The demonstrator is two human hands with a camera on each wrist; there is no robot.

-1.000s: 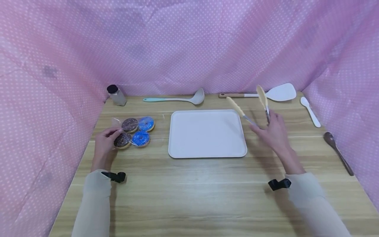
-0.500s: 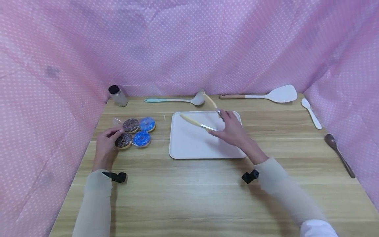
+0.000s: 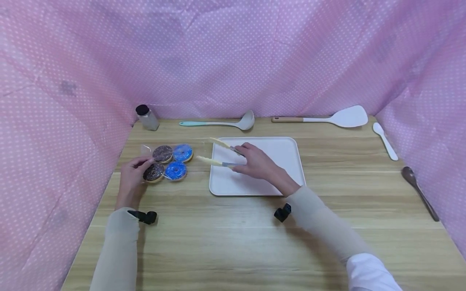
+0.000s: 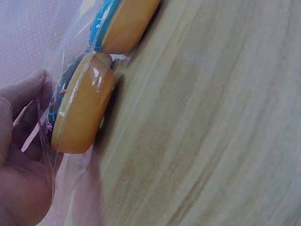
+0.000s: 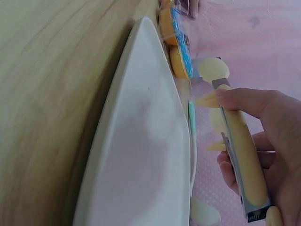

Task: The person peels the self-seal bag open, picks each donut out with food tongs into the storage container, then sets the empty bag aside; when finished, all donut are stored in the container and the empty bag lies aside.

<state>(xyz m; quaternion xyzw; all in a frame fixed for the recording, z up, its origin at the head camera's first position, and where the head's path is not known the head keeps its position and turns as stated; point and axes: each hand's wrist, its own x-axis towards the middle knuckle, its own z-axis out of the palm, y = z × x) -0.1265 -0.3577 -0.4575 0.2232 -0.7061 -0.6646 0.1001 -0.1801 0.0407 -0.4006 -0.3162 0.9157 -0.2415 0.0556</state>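
Observation:
My left hand (image 3: 132, 176) pinches the edge of a clear plastic bag (image 4: 56, 174) that lies around several donuts. Two have dark chocolate tops with sprinkles, such as this chocolate donut (image 3: 153, 173); two have blue tops, such as this blue donut (image 3: 176, 171). In the left wrist view their tan sides show through the plastic. Over the white tray (image 3: 255, 188), my right hand (image 3: 259, 163) grips a pair of tongs (image 5: 244, 155) with cream-coloured handles and tips. The tong arms stand apart and point left, their tips short of the blue donuts.
Along the back lie a ladle (image 3: 245, 121) and a white spatula (image 3: 351, 117), with a black-capped jar (image 3: 147, 118) at the back left. A small white spoon (image 3: 385, 141) and a dark brown spoon (image 3: 418, 192) lie on the right. Pink dotted cloth (image 3: 233, 56) surrounds the table.
My right hand has swept left with the tongs, from beyond the tray's right edge to above the tray. My left hand keeps its pinch on the bag, and the donuts stay in place.

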